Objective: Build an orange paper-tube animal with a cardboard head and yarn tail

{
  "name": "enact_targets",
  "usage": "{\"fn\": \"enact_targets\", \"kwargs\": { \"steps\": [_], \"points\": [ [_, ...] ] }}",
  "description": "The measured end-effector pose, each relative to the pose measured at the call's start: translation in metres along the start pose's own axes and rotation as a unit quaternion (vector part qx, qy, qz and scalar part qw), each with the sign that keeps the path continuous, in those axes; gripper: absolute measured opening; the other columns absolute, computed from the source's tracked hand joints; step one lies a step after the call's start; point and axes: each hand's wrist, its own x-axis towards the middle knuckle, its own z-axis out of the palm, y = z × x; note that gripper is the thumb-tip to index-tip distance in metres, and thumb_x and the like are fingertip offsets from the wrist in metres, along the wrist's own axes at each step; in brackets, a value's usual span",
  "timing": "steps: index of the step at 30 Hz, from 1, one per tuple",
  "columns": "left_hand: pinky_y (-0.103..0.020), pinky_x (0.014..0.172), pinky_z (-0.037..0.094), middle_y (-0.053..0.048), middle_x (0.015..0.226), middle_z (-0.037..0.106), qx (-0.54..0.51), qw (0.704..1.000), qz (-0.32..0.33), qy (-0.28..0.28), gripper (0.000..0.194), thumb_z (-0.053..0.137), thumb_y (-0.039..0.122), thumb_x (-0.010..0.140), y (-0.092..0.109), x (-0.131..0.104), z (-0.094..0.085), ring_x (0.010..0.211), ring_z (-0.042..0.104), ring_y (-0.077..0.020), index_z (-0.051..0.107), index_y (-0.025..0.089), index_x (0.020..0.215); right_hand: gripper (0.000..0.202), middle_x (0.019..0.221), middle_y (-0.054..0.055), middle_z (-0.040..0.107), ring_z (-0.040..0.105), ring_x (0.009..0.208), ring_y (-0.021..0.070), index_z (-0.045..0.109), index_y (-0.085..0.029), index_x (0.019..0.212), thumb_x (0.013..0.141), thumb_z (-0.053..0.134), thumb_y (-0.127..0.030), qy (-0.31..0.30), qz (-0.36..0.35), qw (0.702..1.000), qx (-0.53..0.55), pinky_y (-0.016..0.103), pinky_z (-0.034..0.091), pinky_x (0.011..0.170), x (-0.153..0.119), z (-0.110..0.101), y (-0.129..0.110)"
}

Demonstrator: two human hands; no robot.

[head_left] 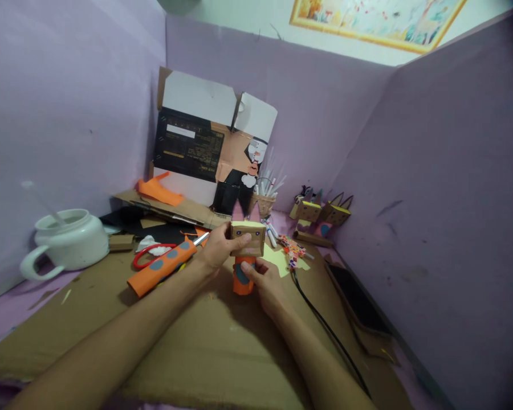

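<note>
We are holding a small cardboard figure upright at the middle of the brown cardboard sheet [188,353]. Our left hand [216,250] is pinching its eared box head [256,247], thumb lying across the front, while our right hand [267,280] is closing around the orange tube [238,287] below, thumb pressing over a blue-grey spot. We are not managing to tell whether the tube's base is touching the sheet.

On the far side, a flattened box [235,149] is leaning against the purple wall [316,102]; its black panel [188,145] is carrying rows of pale print and a white label strip [180,131], the lettering too small and blurred for us to read. A cup of markers [263,205] is standing just right of it. To the left, a spotted orange roll [162,266] is lying near a white pot [79,242]; to the right, a black cord [325,324] is trailing from a patterned tool [291,250].
</note>
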Motion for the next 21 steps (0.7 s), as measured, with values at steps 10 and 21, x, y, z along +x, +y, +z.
{"fn": "enact_targets", "kwargs": {
  "steps": [10,21],
  "points": [
    [-0.038,0.074,0.054,-0.011,0.094,0.068,0.020,1.000,-0.003,-0.016,0.045,0.077,0.026,0.056,0.0072,-0.0035,0.0015,0.084,0.065,-0.0252,0.061,0.010,0.095,0.017,0.060,0.000,0.067,0.056,0.052,0.0132,0.070,-0.014,0.068,0.057,0.074,-0.027,0.041,-0.004,0.999,0.015,0.027,0.046,0.057,-0.0009,0.0019,0.0037],
    [-0.034,0.069,0.055,-0.008,0.087,0.069,-0.020,1.000,-0.006,-0.006,0.043,0.079,0.024,0.055,0.0100,-0.0081,0.0059,0.078,0.066,-0.0238,0.060,0.010,0.091,0.021,0.063,0.002,0.068,0.059,0.056,0.0155,0.068,-0.014,0.070,0.059,0.074,-0.032,0.026,0.001,0.999,0.032,0.029,0.047,0.058,-0.0039,0.0019,0.0027]
  ]
}}
